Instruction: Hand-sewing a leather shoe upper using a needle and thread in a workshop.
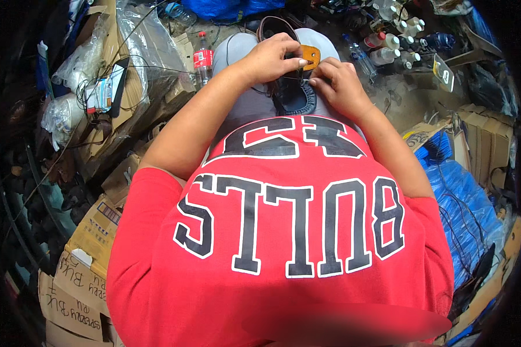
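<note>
A shoe with a dark, gathered toe (296,97) rests between my knees on grey trousers. Its orange-tan leather tongue (311,56) stands up in the middle, and the brown-rimmed heel opening (278,26) is farthest away. My left hand (274,58) comes over the shoe from the left, with fingers curled and the tips pinched at the tongue's edge. At the right side of the shoe is my right hand (340,84), its thumb and fingers bent together beside the gathered seam. Whatever thin thing those right fingertips may pinch is too small to make out.
A red-labelled bottle (203,58) stands left of my knees. Several small bottles (386,56) crowd the far right. Cardboard (78,301) and clear plastic wrap (84,69) lie along the left; blue plastic sheeting (466,211) and cardboard boxes (485,136) flank my right arm.
</note>
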Action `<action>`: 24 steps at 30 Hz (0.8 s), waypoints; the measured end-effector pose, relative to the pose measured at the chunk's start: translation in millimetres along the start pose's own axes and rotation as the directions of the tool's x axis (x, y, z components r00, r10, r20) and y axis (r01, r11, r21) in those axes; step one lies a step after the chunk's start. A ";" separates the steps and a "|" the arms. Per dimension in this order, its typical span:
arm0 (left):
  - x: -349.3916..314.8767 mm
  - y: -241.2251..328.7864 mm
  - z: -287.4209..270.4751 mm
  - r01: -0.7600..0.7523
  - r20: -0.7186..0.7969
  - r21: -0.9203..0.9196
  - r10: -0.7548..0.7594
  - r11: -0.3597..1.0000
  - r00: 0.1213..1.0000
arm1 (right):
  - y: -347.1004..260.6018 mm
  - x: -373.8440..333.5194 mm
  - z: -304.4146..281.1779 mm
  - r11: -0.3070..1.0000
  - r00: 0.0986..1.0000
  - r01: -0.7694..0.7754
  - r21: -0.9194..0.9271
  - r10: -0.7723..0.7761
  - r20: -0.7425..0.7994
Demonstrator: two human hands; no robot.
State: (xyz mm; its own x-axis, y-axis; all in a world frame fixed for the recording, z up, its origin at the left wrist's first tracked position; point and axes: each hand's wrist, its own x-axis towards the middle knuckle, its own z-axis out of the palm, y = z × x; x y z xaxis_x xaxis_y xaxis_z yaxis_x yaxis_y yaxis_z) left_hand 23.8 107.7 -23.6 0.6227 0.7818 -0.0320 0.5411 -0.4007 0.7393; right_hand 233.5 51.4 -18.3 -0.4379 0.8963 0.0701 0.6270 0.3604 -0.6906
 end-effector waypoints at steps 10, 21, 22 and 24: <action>8.4 -15.6 -0.9 0.060 0.145 -0.120 -0.043 0.991 0.988 | -18.0 -6.3 -23.7 0.999 0.999 0.020 -0.037 -0.019 0.032; 11.1 -13.4 5.2 0.117 0.164 -0.110 -0.098 0.987 0.982 | -19.4 -5.9 -19.0 0.936 0.991 0.130 -0.328 -0.110 0.077; 10.5 -13.1 5.8 0.158 0.178 -0.206 -0.122 0.966 0.976 | -22.5 -6.8 -18.8 0.952 0.991 0.130 -0.277 -0.132 0.012; 10.3 -12.2 7.5 0.171 0.181 -0.248 -0.128 0.954 0.975 | -23.6 -6.4 -19.0 0.958 0.992 0.118 -0.263 -0.102 0.072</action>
State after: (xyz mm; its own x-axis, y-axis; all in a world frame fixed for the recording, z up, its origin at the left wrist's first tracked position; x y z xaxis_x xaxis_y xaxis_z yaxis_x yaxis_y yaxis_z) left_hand 27.9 117.1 -38.0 0.6402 0.7273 -0.2474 0.4826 -0.1301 0.8661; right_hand 233.8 42.1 11.2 -0.5451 0.8337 0.0885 0.7181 0.5188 -0.4639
